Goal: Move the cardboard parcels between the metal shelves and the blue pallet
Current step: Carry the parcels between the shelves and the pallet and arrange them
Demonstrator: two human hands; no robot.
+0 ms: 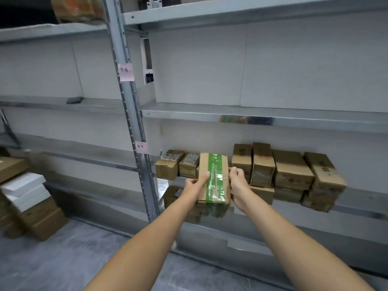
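While both arms reach toward the centre of the frame, the left hand [196, 185] and right hand [237, 178] clasp a green-taped parcel [214, 177] from either side, fingers curled round its edges. It is held at the front of the metal shelves [273, 120], between two small labelled parcels [178, 164] and a row of larger parcels [291, 169]. Stacked boxes [31, 206] stand at lower left.

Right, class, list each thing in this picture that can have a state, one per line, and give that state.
green-taped parcel, taped shut, held between both hands at the shelf front.
left hand, grips the parcel's left side.
right hand, fingers curled on its right side.
small parcels, resting on the shelf, left of it.
stacked parcels, piled in two layers, right of it.
floor boxes, stacked, far left.
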